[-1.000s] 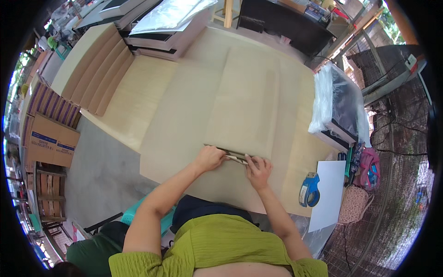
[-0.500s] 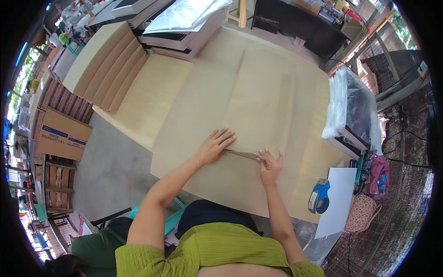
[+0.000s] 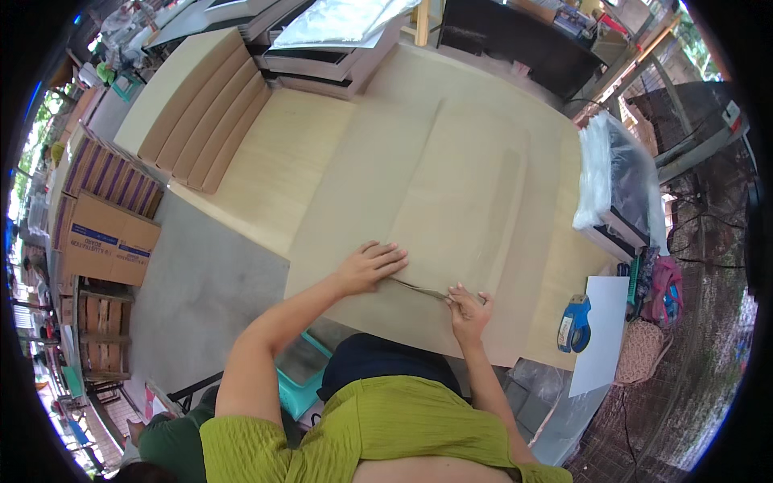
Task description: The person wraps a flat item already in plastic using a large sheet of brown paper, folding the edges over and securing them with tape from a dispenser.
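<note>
A large sheet of brown kraft paper (image 3: 354,185) covers much of the table. On it lies a broad folded panel of the same paper (image 3: 459,185), with a raised ridge along its right side. My left hand (image 3: 372,268) rests flat, fingers spread, at the panel's near left corner. At the near right corner, my right hand (image 3: 469,312) pinches the panel's near edge between thumb and fingers. A narrow dark gap runs along that edge between my hands. Whether anything lies inside the panel is hidden.
Brown cartons (image 3: 201,113) stand at the table's far left, beside stacked boards under clear plastic (image 3: 342,28). Plastic-wrapped frames (image 3: 616,177) stand on the right. Nearer are a blue tape dispenser (image 3: 575,324) and a white sheet (image 3: 601,338). A person in green (image 3: 173,447) sits at lower left.
The gap along the panel's near edge has narrowed. Both hands sit slightly lower in view, the left still flat and the right still pinching. The whole view has shifted a little.
</note>
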### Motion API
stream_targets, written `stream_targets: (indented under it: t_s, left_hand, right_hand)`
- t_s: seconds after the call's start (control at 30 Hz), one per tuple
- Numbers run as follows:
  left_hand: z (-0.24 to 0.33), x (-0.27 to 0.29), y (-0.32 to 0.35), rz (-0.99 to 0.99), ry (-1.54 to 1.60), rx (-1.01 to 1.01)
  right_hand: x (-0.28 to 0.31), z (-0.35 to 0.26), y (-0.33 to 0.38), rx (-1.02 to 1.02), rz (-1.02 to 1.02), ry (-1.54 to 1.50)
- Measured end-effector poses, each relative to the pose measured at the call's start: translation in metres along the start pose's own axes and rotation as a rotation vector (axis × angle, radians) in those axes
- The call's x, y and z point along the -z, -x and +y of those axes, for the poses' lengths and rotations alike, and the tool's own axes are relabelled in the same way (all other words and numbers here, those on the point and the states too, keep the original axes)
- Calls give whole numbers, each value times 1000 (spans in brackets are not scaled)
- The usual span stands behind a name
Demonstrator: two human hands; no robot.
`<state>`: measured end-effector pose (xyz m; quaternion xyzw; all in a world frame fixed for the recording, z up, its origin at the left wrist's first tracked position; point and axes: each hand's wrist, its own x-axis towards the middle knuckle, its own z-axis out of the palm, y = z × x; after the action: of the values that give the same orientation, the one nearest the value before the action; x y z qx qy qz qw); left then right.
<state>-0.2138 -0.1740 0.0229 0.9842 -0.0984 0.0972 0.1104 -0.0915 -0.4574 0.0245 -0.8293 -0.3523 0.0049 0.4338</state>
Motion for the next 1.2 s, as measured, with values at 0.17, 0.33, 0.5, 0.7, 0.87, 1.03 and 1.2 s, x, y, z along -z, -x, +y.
stream_targets:
  t_s: [0.17,0.33,0.5,0.7,0.87,1.03,1.2]
  left_hand:
    - [12,1,-3,79,22,91]
    - [48,18,-41,138,268,1]
    - [54,-29,-47,264,660,280]
    - [56,-21,-57,186,761,382]
    - [59,-14,-57,169,741,425]
    - [61,-10,-58,145,763,467]
    - [60,-6,-58,145,775,480]
  right_hand:
    - [-4,3,3,-57,38,-24]
    - [2,-2,0,-101,13,26]
    - [32,-6,-17,40,-190,70]
    - [79,39,-29,400,-415,486]
    - [67,71,-31,589,-325,498]
    - [54,66,-37,369,-358,337]
    - [80,26,-55,605,-480,480]
